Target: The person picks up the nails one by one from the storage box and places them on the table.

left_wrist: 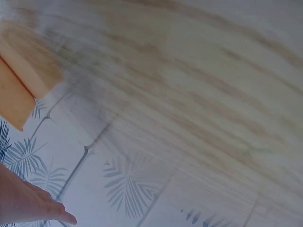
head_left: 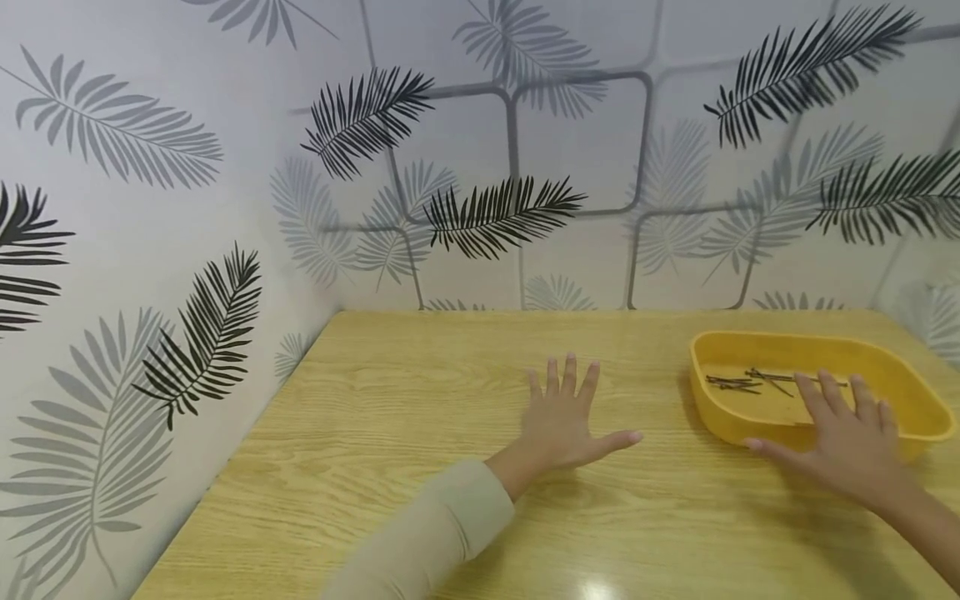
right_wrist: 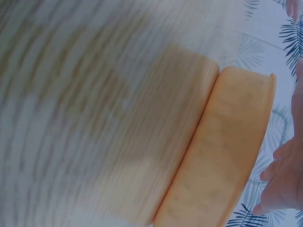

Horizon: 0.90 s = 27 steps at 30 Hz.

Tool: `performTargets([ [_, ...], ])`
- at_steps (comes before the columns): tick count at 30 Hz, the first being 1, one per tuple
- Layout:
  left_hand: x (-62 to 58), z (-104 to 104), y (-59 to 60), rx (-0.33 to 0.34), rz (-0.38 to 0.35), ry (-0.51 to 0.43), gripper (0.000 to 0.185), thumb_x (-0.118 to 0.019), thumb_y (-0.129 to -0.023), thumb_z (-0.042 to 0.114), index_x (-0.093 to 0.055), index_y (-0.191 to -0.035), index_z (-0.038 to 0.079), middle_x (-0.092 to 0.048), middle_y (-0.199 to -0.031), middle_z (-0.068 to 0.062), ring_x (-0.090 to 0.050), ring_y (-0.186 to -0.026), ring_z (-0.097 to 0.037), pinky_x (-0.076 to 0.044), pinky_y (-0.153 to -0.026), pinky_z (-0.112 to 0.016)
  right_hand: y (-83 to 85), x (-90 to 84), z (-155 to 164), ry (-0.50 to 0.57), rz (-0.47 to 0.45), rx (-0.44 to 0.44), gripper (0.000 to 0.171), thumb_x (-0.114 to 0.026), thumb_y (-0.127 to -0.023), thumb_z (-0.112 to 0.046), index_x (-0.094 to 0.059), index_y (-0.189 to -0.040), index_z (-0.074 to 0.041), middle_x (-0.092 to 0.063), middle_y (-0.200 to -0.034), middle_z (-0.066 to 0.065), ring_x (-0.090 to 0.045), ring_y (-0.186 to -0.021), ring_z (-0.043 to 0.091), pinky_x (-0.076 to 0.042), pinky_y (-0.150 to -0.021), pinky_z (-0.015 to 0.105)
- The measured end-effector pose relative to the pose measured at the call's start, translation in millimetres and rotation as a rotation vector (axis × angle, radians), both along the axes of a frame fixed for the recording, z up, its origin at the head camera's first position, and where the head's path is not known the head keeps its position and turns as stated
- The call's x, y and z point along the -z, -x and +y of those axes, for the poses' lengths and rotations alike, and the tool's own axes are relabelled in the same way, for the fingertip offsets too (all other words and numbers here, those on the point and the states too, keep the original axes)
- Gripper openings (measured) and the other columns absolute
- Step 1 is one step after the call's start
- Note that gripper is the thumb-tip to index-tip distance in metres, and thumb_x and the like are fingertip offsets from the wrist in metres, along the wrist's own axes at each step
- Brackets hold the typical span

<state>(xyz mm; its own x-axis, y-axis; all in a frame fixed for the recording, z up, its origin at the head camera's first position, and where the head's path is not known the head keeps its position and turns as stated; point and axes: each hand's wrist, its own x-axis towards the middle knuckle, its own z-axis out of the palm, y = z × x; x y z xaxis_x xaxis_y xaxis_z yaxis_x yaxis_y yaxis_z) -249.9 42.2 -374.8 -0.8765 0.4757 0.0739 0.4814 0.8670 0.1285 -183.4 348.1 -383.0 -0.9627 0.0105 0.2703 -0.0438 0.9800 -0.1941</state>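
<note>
My left hand (head_left: 558,425) is held palm down over the wooden table, fingers straight and spread, thumb pointing right. It holds nothing; whether it touches the wood I cannot tell. To the right, my right hand (head_left: 855,442) has its fingers spread in front of and partly across the near rim of a yellow plastic tray (head_left: 723,421). Inside the tray lie several thin dark nails (head_left: 733,383), some partly hidden behind the right fingers. The right wrist view shows the tray's outer side (right_wrist: 203,156) beside my right hand (right_wrist: 284,175), with a gap between them.
The light wood-grain table (head_left: 360,433) reaches back to a wall (head_left: 465,150) patterned with leaves and rounded squares. Another leaf-patterned wall (head_left: 112,250) runs along the table's left edge. The tray stands near the right end of the table.
</note>
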Motion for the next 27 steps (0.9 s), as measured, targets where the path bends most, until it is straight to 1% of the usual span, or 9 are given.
performTargets([
  [7, 0.2, 18, 1.1, 0.005, 0.014, -0.003, 0.099, -0.033, -0.078, 0.081, -0.004, -0.151, 0.021, -0.004, -0.157, -0.013, -0.001, -0.144, -0.035, -0.005, -0.115, -0.057, 2.8, -5.2, 12, 0.026, -0.009, 0.036, 0.109, -0.055, -0.079, -0.065, -0.006, -0.146, 0.005, -0.013, -0.142, 0.041, 0.011, -0.132, 0.059, 0.004, -0.099, 0.075],
  [10, -0.3, 25, 1.2, 0.015, 0.005, -0.004, 0.098, -0.033, -0.078, 0.080, -0.003, -0.151, 0.022, -0.004, -0.157, -0.013, -0.001, -0.144, -0.035, -0.004, -0.114, -0.058, 3.7, -5.5, 15, 0.021, 0.002, 0.043, 0.108, -0.055, -0.079, -0.065, -0.007, -0.145, 0.006, -0.014, -0.141, 0.042, 0.008, -0.131, 0.061, 0.002, -0.099, 0.075],
  [15, 0.4, 36, 1.4, 0.043, -0.012, -0.034, 0.096, -0.033, -0.080, 0.078, -0.003, -0.151, 0.021, -0.003, -0.157, -0.012, 0.000, -0.144, -0.035, -0.003, -0.114, -0.059, 4.3, -8.1, 21, 0.027, 0.004, 0.064, 0.108, -0.053, -0.080, -0.065, -0.009, -0.144, 0.010, -0.015, -0.139, 0.043, 0.003, -0.128, 0.065, -0.002, -0.097, 0.076],
  [21, -0.2, 50, 2.2, 0.035, -0.026, -0.058, 0.095, -0.034, -0.080, 0.078, -0.006, -0.151, 0.021, -0.003, -0.157, -0.011, 0.000, -0.145, -0.032, -0.006, -0.116, -0.054, 3.4, -11.4, 32, 0.066, 0.000, 0.095, 0.105, -0.051, -0.083, -0.063, -0.011, -0.140, 0.016, -0.016, -0.135, 0.046, 0.004, -0.125, 0.068, -0.003, -0.093, 0.079],
  [24, -0.5, 55, 2.1, 0.030, -0.033, -0.064, 0.095, -0.033, -0.080, 0.078, -0.006, -0.151, 0.021, -0.005, -0.157, -0.011, -0.001, -0.145, -0.031, -0.006, -0.116, -0.052, 1.3, -11.0, 39, 0.082, -0.012, 0.123, 0.104, -0.048, -0.085, -0.063, -0.008, -0.141, 0.015, -0.014, -0.136, 0.045, 0.006, -0.126, 0.066, -0.002, -0.093, 0.079],
  [27, 0.6, 59, 1.8, 0.026, -0.036, -0.067, 0.095, -0.032, -0.080, 0.079, -0.006, -0.151, 0.021, -0.005, -0.157, -0.011, -0.001, -0.145, -0.031, -0.006, -0.117, -0.051, 0.0, -9.1, 46, 0.080, -0.029, 0.160, 0.104, -0.046, -0.085, -0.064, -0.005, -0.141, 0.014, -0.009, -0.139, 0.044, 0.005, -0.127, 0.065, -0.002, -0.095, 0.079],
])
